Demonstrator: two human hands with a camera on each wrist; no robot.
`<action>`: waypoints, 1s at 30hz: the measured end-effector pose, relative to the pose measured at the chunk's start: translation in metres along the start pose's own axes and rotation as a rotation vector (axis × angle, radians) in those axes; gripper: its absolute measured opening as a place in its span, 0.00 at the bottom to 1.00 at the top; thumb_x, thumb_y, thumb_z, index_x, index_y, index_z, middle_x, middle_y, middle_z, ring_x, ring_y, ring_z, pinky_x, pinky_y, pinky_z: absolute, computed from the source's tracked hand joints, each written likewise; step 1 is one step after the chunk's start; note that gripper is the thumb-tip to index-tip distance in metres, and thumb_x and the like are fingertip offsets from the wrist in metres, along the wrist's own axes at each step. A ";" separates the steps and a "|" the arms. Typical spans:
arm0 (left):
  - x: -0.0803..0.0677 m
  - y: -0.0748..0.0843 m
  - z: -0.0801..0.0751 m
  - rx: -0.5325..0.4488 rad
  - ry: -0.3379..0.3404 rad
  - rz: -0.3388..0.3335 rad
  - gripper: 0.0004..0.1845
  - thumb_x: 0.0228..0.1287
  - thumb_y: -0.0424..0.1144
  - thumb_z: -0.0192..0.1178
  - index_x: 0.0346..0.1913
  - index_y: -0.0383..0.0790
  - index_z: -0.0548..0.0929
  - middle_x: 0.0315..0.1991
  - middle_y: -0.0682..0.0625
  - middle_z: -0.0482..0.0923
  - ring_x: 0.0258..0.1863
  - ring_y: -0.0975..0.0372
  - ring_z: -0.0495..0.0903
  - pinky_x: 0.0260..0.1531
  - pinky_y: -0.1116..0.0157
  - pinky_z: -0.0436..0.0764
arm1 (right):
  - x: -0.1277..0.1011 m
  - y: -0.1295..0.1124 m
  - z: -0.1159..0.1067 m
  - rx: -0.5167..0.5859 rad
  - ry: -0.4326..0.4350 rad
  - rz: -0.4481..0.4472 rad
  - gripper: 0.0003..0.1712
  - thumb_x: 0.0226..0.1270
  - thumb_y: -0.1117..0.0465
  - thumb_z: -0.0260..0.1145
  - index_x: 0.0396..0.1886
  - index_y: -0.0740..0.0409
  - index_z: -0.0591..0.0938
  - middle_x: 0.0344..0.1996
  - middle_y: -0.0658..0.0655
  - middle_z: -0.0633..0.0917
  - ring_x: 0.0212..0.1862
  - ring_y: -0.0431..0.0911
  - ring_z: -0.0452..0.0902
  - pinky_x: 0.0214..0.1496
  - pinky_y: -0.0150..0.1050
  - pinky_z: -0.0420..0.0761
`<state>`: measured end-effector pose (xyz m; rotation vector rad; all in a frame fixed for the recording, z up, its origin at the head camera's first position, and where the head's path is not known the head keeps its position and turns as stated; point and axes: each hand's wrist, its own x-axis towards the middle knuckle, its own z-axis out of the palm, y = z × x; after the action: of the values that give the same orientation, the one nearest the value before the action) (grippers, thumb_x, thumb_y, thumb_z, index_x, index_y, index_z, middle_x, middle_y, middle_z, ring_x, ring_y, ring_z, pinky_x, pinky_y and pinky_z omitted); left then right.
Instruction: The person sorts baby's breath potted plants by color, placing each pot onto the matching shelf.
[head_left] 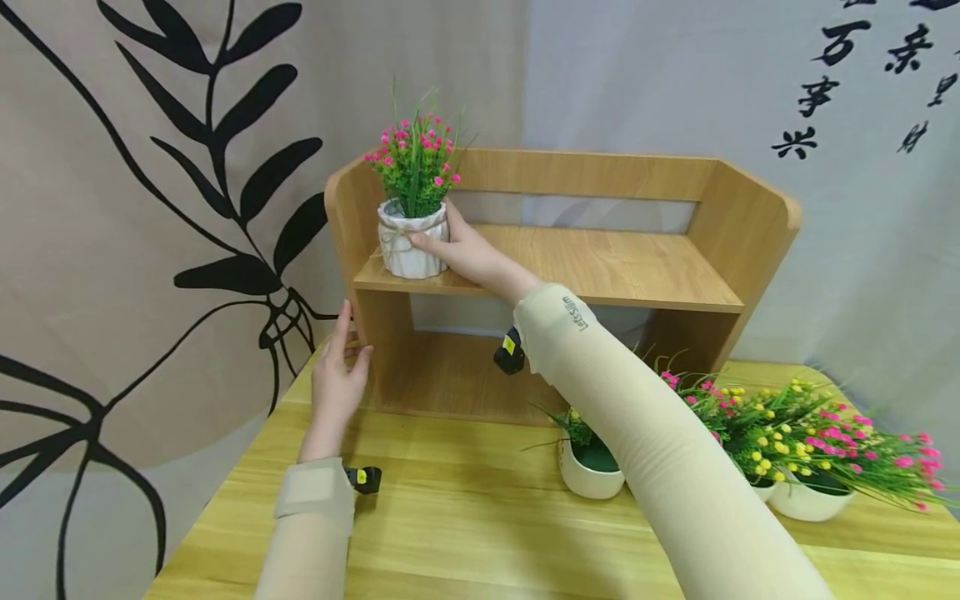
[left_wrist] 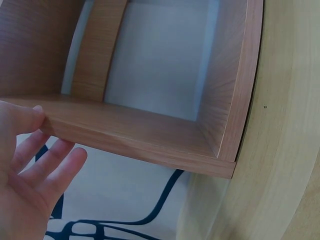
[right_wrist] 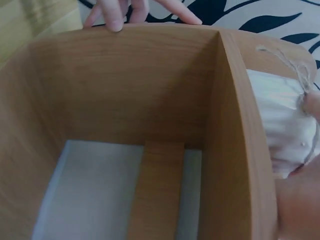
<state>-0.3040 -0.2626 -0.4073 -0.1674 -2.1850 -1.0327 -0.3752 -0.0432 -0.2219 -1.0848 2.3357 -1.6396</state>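
Releasing the pot [head_left: 405, 252], gripped by the right hand [head_left: 471, 252], too near the shelf [head_left: 600, 262] front could topple it; the left hand's [head_left: 339, 385] fingers rest loosely apart.

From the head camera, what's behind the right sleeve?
Showing past the right sleeve: the wooden shelf, the table, a white pot with green leaves and flowering plants. The sleeve hides part of that pot and of the lower compartment; anything wholly behind it can't be told.

The left hand [left_wrist: 24, 187] touches an edge of the wooden shelf [left_wrist: 135, 131].
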 end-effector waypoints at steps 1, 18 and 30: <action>-0.001 0.000 0.000 0.001 0.000 -0.002 0.44 0.67 0.28 0.58 0.77 0.63 0.50 0.56 0.34 0.74 0.50 0.45 0.77 0.45 0.49 0.81 | -0.002 0.000 -0.001 -0.033 -0.004 -0.005 0.46 0.74 0.53 0.58 0.78 0.51 0.40 0.74 0.58 0.56 0.73 0.46 0.52 0.73 0.37 0.55; -0.004 -0.003 0.006 0.001 -0.011 -0.015 0.44 0.68 0.28 0.58 0.77 0.64 0.49 0.57 0.34 0.73 0.50 0.44 0.77 0.45 0.47 0.81 | -0.111 -0.007 -0.024 -0.554 -0.153 -0.131 0.56 0.66 0.48 0.67 0.79 0.54 0.41 0.77 0.56 0.42 0.76 0.46 0.36 0.76 0.45 0.46; 0.002 -0.003 0.001 -0.016 0.002 -0.018 0.43 0.68 0.29 0.58 0.77 0.64 0.51 0.56 0.33 0.75 0.47 0.43 0.79 0.41 0.47 0.82 | -0.218 0.020 0.021 -0.581 -0.319 -0.234 0.55 0.63 0.45 0.68 0.79 0.50 0.44 0.77 0.52 0.43 0.76 0.48 0.41 0.72 0.50 0.58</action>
<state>-0.3068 -0.2642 -0.4083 -0.1546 -2.1808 -1.0600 -0.2135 0.0727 -0.3160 -1.6265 2.5873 -0.7416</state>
